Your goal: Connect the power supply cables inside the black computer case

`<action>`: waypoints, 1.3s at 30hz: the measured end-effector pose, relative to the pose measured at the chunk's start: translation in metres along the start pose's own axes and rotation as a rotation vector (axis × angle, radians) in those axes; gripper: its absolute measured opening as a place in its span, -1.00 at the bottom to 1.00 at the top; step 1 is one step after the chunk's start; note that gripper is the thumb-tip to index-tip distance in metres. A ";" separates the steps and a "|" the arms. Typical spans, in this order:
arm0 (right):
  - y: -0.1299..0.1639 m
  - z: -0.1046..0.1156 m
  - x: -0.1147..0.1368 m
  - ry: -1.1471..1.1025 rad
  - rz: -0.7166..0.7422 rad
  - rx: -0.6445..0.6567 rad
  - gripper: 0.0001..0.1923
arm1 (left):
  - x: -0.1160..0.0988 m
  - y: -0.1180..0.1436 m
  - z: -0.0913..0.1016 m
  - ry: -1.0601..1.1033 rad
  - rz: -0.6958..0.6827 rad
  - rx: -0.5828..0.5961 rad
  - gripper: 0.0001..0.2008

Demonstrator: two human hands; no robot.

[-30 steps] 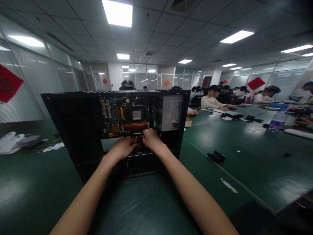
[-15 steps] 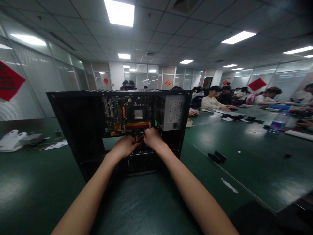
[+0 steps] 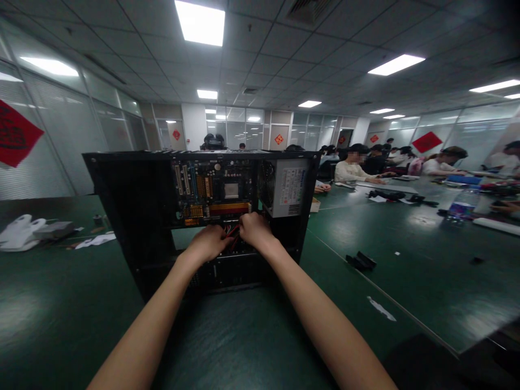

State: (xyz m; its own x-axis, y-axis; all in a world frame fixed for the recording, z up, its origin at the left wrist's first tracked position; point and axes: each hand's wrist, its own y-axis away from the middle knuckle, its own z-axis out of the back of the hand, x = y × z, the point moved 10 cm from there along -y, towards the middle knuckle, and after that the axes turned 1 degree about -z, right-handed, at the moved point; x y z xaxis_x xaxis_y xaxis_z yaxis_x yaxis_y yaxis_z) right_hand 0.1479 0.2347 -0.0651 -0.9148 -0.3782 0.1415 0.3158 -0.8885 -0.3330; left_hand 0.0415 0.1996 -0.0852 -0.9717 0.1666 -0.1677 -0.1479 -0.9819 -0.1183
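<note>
An open black computer case (image 3: 130,206) stands in front of me on the green table. Inside it are a motherboard (image 3: 217,184) and a grey power supply (image 3: 290,187) with a fan beside it. Below the board, a bundle of red and black cables (image 3: 233,236) runs between my hands. My left hand (image 3: 206,242) is closed on the cables from the left. My right hand (image 3: 255,230) is closed at their right side, just under the power supply, with its fingertips partly hidden.
On the left lie a white plastic bag (image 3: 20,232), a grey box (image 3: 54,231) and paper scraps. To the right are a black plastic part (image 3: 361,261), a white strip (image 3: 381,309) and a bottle (image 3: 463,205). Several people sit along the tables at the back right.
The case has shifted very slightly right in view. Both hands stay at the cables in nearly the same pose.
</note>
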 end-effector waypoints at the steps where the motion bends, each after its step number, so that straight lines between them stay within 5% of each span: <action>1: -0.001 0.000 -0.001 0.002 -0.002 -0.001 -0.72 | 0.000 0.000 0.000 -0.001 0.005 0.002 -0.63; 39: -0.006 0.003 0.001 0.022 0.022 -0.009 -0.73 | -0.002 0.000 0.004 -0.027 0.037 0.009 -0.63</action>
State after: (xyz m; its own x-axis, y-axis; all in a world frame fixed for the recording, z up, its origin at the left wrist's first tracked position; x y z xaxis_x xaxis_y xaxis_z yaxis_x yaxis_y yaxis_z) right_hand 0.1457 0.2390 -0.0597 -0.9130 -0.3917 0.1138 0.3337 -0.8777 -0.3438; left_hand 0.0430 0.1991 -0.0812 -0.9811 0.1278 -0.1452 -0.1134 -0.9881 -0.1034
